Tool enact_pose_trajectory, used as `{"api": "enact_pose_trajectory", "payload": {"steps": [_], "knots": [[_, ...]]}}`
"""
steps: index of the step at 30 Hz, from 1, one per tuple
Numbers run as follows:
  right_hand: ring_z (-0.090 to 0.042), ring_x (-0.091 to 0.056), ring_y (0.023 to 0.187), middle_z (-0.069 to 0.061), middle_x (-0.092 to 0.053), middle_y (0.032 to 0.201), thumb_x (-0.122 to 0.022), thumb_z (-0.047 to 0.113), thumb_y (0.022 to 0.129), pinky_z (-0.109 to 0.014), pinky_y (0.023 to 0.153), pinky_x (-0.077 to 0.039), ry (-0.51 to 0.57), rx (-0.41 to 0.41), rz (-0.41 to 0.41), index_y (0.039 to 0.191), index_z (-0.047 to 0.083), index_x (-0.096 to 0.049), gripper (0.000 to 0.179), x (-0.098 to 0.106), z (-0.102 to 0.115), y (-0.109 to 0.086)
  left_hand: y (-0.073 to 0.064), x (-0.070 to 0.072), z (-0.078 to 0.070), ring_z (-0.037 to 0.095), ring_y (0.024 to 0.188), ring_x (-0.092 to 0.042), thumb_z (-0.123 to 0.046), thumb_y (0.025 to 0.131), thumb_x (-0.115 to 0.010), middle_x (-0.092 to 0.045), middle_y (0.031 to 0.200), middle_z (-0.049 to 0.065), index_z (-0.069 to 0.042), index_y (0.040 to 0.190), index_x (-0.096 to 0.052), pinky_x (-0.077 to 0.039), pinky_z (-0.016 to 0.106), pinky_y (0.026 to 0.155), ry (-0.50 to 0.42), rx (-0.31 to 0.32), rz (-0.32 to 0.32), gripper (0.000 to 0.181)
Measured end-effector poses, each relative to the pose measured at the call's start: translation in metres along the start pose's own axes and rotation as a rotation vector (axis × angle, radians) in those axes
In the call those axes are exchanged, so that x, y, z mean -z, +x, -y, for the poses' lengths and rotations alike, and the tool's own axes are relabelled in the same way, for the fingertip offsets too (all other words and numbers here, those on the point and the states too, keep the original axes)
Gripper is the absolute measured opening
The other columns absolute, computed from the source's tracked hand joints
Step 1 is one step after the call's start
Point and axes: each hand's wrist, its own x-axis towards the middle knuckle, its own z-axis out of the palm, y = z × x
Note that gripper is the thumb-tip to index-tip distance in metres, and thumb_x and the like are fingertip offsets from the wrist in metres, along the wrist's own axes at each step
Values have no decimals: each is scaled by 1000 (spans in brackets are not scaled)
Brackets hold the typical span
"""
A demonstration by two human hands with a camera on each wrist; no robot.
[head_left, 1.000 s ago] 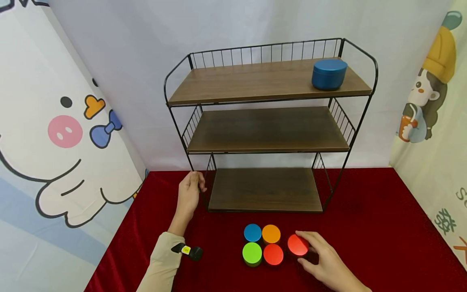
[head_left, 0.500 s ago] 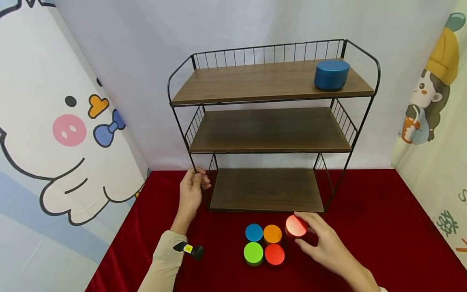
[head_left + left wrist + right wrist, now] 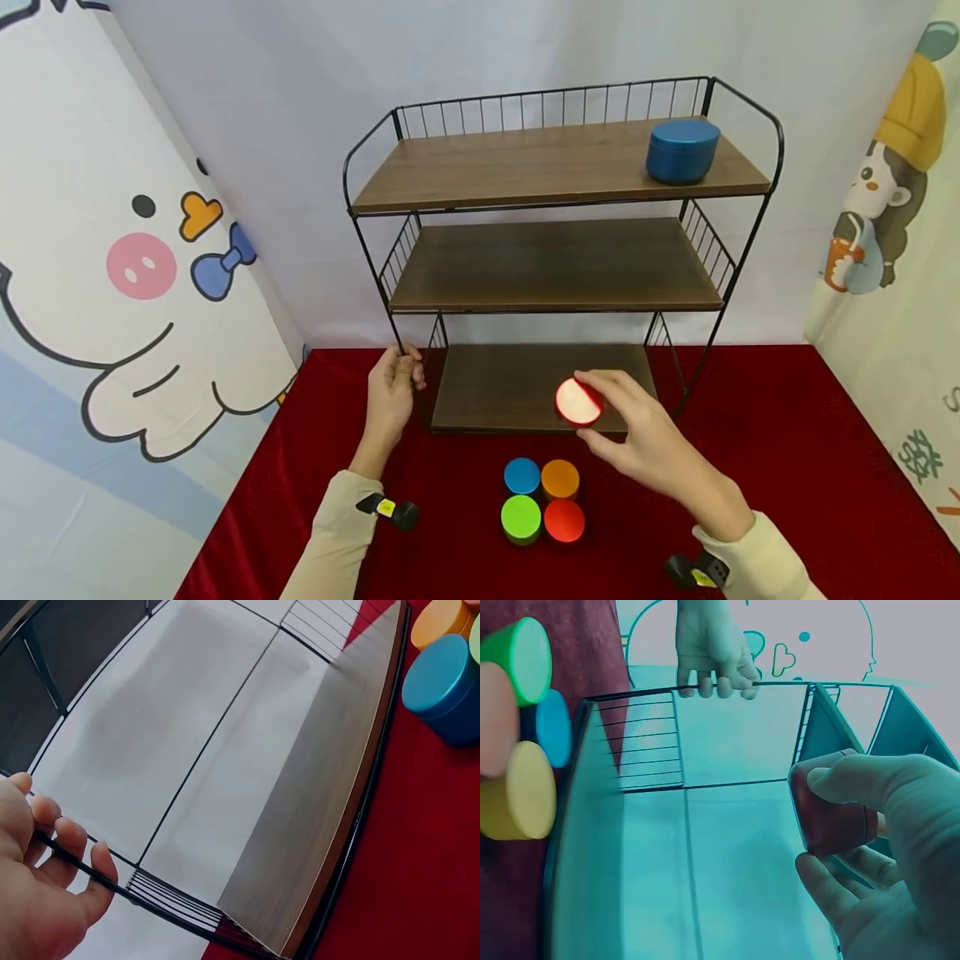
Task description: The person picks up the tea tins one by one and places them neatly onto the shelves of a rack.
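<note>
Between the thumb and fingers of my right hand [image 3: 648, 437] is a round red tin [image 3: 577, 402], held up in front of the bottom shelf board [image 3: 495, 387]. Its lid shines brightly in the head view; its side and lid seam show in the right wrist view. My left hand [image 3: 390, 396] grips the black metal post at the left side of the three-tier rack [image 3: 555, 267], fingers curled round the rod [image 3: 79, 862]. On the cloth in front stand a blue tin [image 3: 522, 476], an orange tin [image 3: 560, 479], a green tin [image 3: 521, 518] and another red tin [image 3: 564, 521], grouped closely.
A larger blue tin [image 3: 682, 152] stands at the right end of the top shelf board [image 3: 525, 162]. The middle board [image 3: 555, 267] lies beneath it. Dark red cloth [image 3: 787, 467] covers the table, with printed curtains at both sides.
My right hand has lifted the red tin from beside the grouped tins and carried it forward and left, up to the bottom shelf. My left hand stays at the rack's post.
</note>
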Motion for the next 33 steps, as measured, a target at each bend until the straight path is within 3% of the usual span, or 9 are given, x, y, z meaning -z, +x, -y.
{"api": "enact_pose_trajectory", "payload": {"steps": [4, 6, 10, 13, 22, 33], "knots": [[-30, -62, 114, -16, -62, 128, -87, -2, 74, -5, 105, -36, -20, 48, 3, 137, -2, -58, 69, 6, 2, 24, 1, 1, -1, 16, 70, -50, -12, 109, -44, -49, 76, 13, 9, 102, -53, -49, 24, 64, 9, -10, 8, 25], [-29, -63, 114, -15, -62, 128, -87, 0, 75, -9, 106, -41, -35, 64, 11, 136, -2, -58, 68, 9, 4, 35, 1, 2, -3, 15, 71, -50, -13, 109, -44, -48, 76, 11, 9, 101, -53, -49, 24, 65, 5, -3, 6, 25], [-29, -65, 114, -16, -62, 128, -87, 2, 76, -32, 98, -56, -48, 102, 17, 136, -3, -59, 66, 15, 11, 55, 0, 3, -5, 15, 71, -50, -12, 109, -43, -48, 76, 9, 8, 101, -52, -50, 24, 66, -3, 22, 5, 23], [-31, -66, 114, -18, -62, 128, -87, 1, 77, -46, 94, -58, -41, 130, 12, 135, -3, -59, 65, 20, 16, 70, 1, 3, -4, 16, 72, -50, -11, 109, -42, -48, 76, 8, 7, 100, -52, -50, 23, 66, -1, 30, 9, 23], [-31, -65, 113, -20, -60, 131, -86, 0, 78, -44, 95, -58, -76, 190, 54, 137, -5, -57, 66, 28, 23, 97, 2, 1, -4, 16, 73, -49, -15, 110, -40, -47, 78, 11, 7, 99, -50, -50, 26, 68, 11, 33, 36, 26], [-30, -65, 114, -22, -60, 130, -87, -1, 78, -41, 95, -59, -69, 273, 37, 135, -6, -58, 65, 33, 33, 123, 0, 4, -3, 17, 72, -49, -16, 109, -40, -47, 79, 14, 6, 99, -50, -51, 26, 69, 23, 36, 39, 27]]}}
